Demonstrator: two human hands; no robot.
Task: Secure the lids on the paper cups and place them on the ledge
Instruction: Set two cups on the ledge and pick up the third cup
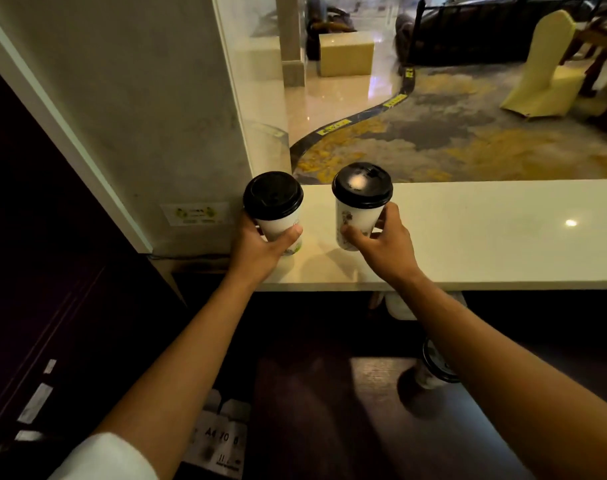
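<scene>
Two white paper cups with black lids are at the left end of the pale ledge (468, 237). My left hand (257, 247) grips the left cup (278, 225) around its lower body, thumb across the front. My right hand (385, 242) grips the right cup (355, 221) from the right side, with the thumb across its front. Each black lid (272, 195) (362, 185) sits flat on its cup. Whether the cup bottoms touch the ledge I cannot tell. A third lidded cup (433, 370) stands on the dark surface below, partly hidden by my right forearm.
A grey wall (139, 98) rises just left of the cups. Glass behind the ledge shows a carpeted room with a covered chair (544, 71). A paper box (219, 441) lies low near my left arm. The ledge stretches bare to the right.
</scene>
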